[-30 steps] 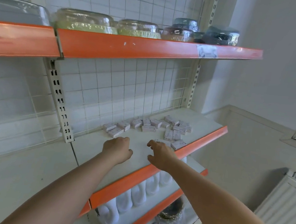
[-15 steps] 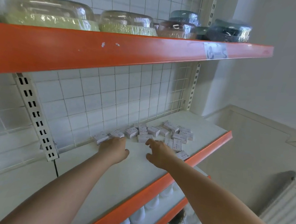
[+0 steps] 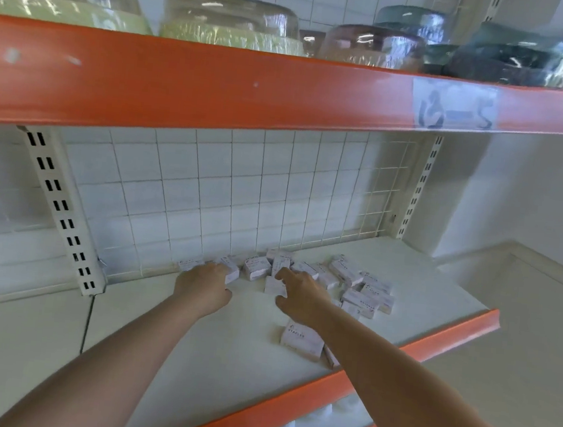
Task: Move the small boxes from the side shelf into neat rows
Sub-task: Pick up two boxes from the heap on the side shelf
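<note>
Small boxes (image 3: 357, 291) lie scattered at the back of the white shelf (image 3: 437, 290), near the grid wall. The left hand (image 3: 202, 288) rests with curled fingers on one box (image 3: 233, 272), while the right hand (image 3: 300, 294) pinches another box (image 3: 273, 285) between thumb and fingers.

A white shelf (image 3: 232, 356) with an orange front edge is seen; small boxes (image 3: 362, 290) are scattered on it toward two o'clock.
</note>
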Motion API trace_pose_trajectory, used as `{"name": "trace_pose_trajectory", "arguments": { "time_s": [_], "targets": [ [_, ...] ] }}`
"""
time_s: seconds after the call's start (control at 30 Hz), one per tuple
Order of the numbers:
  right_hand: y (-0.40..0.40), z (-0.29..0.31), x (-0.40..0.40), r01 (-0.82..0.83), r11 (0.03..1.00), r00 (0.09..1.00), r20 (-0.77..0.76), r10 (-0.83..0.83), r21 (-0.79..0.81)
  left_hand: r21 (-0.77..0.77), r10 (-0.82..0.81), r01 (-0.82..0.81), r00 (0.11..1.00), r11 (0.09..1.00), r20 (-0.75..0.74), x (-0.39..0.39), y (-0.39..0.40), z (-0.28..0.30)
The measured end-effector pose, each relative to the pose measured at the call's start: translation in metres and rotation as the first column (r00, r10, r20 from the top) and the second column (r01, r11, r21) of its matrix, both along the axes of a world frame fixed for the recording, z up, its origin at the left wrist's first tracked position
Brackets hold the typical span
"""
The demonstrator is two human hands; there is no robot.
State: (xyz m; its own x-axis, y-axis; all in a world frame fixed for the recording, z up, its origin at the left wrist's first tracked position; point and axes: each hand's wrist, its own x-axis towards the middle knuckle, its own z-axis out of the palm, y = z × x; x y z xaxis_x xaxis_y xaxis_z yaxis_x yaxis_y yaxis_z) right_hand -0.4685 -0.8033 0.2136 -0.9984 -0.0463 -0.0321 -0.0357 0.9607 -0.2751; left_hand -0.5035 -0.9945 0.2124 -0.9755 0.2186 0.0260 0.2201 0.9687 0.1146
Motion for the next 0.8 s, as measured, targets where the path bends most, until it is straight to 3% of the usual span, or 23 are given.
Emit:
{"name": "trace_pose_trajectory", "arguments": {
  "time_s": [0.1, 0.3, 0.8],
  "targets": [
    [0.011, -0.001, -0.016, -0.068, 0.997, 0.998, 0.017, 0.068, 0.022, 0.038, 0.092, -0.092, 0.996, 0.995, 0.000, -0.008, 0.002, -0.004],
    [0.025, -0.003, -0.043, -0.171, 0.985, 0.985, 0.000, 0.171, 0.033, -0.049, 0.176, -0.176, 0.984, 0.983, 0.008, -0.016, 0.008, -0.008],
    [0.010, -0.013, -0.085, -0.277, 0.959, 0.960, -0.024, 0.279, 0.064, -0.096, 0.163, -0.159, 0.986, 0.983, 0.036, -0.049, 0.022, -0.019]
  ]
}}
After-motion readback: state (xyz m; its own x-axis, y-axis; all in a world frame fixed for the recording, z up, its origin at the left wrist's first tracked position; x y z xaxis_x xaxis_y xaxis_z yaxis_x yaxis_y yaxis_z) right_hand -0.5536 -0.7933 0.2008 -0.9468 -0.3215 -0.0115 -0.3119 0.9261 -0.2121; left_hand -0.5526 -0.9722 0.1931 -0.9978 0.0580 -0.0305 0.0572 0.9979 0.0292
